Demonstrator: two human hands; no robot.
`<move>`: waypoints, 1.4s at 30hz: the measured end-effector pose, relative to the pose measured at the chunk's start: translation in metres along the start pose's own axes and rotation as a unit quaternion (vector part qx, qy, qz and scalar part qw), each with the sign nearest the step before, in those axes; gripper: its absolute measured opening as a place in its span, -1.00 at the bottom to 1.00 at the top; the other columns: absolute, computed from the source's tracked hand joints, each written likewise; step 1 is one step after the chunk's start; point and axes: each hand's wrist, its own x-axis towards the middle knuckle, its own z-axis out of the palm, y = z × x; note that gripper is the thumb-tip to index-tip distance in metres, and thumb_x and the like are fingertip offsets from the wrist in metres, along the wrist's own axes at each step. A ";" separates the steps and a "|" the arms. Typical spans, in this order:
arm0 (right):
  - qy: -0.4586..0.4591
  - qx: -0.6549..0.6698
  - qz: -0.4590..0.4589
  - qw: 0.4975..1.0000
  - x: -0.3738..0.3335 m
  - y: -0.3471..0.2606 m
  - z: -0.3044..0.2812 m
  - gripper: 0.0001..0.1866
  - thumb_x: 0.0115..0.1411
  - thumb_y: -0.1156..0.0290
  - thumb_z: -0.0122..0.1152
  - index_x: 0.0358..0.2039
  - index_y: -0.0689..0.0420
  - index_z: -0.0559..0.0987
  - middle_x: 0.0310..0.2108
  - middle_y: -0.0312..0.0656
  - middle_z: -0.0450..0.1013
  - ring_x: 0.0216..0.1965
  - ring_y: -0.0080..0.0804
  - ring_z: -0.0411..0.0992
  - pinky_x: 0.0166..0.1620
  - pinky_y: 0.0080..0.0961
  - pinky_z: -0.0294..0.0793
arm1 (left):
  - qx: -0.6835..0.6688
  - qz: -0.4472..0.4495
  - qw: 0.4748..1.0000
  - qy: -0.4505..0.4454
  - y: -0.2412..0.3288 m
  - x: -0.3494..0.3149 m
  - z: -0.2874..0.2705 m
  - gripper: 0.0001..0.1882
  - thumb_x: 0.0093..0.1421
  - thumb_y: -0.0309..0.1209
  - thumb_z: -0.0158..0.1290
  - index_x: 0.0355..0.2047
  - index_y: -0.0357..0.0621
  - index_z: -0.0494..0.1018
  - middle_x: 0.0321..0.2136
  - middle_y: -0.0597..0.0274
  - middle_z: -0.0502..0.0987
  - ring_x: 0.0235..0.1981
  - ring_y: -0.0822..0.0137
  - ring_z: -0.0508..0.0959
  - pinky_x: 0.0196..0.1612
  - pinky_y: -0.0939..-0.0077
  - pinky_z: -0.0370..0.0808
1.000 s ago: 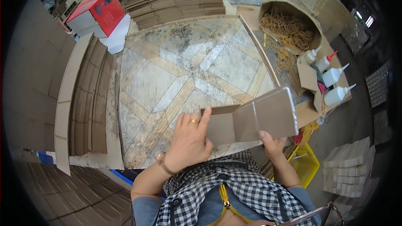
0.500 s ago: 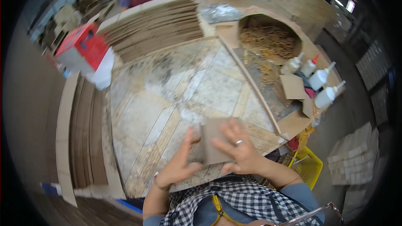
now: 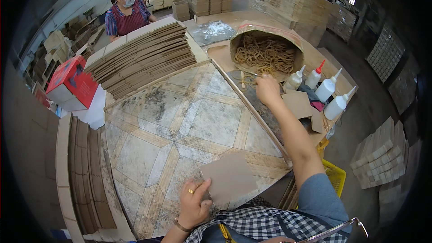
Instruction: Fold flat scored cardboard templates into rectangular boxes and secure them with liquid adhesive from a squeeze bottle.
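A flat square of brown cardboard (image 3: 230, 177) lies near the table's front edge. My left hand (image 3: 194, 202) pinches its left edge, the index fingertip and thumb against the card. My right hand (image 3: 268, 89) is stretched far forward, at the loose tan rubber bands (image 3: 245, 80) in front of an open sack (image 3: 299, 40). Its fingers are curled together and point away, so what they pinch is hidden. Many more rubber bands (image 3: 265, 54) fill the sack's mouth.
A wooden strip (image 3: 252, 103) edges the tiled-pattern tabletop (image 3: 175, 126). Cardboard stacks stand at the back (image 3: 148, 54) and left (image 3: 87, 175). Several white glue bottles (image 3: 325, 90) and folded cardboard (image 3: 299, 103) are right of my arm. A co-worker (image 3: 128, 15) stands beyond; a yellow basket (image 3: 334, 175) sits below.
My right hand has left the cardboard and reached forward to the rubber bands. The cardboard now lies flatter and lower, with my left hand at its edge. The view has shifted.
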 end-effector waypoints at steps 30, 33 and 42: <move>-0.198 0.432 -0.113 0.872 -0.134 -0.102 -0.123 -0.87 -0.07 0.53 0.14 -0.43 0.15 0.43 -0.73 -0.27 0.34 -0.69 -0.51 0.35 -0.57 -0.56 0.31 | -0.226 -0.304 0.924 -0.061 -0.023 0.046 -0.032 -0.83 0.15 -0.53 -0.01 -0.58 -0.27 0.40 -0.46 0.12 0.59 -0.39 0.51 0.56 -0.35 0.65 0.48; -0.266 0.491 0.014 0.829 -0.128 -0.067 -0.115 -0.88 -0.07 0.59 0.12 -0.46 0.18 0.41 -0.74 -0.38 0.29 -0.68 -0.67 0.26 -0.57 -0.66 0.24 | -0.222 -0.308 0.921 -0.091 -0.043 0.055 -0.028 -0.84 0.15 -0.54 -0.01 -0.58 -0.26 0.40 -0.49 0.16 0.58 -0.40 0.51 0.56 -0.37 0.64 0.49; -0.446 0.594 0.197 0.640 -0.158 -0.067 -0.036 -0.74 0.08 0.50 0.03 -0.17 0.18 0.40 -0.55 -0.30 0.40 -0.62 -0.62 0.39 -0.57 -0.67 0.37 | -0.458 -0.476 0.749 -0.048 -0.060 0.034 0.019 -0.87 0.22 -0.47 -0.08 -0.48 -0.20 0.37 -0.54 0.29 0.51 -0.53 0.44 0.55 -0.40 0.57 0.54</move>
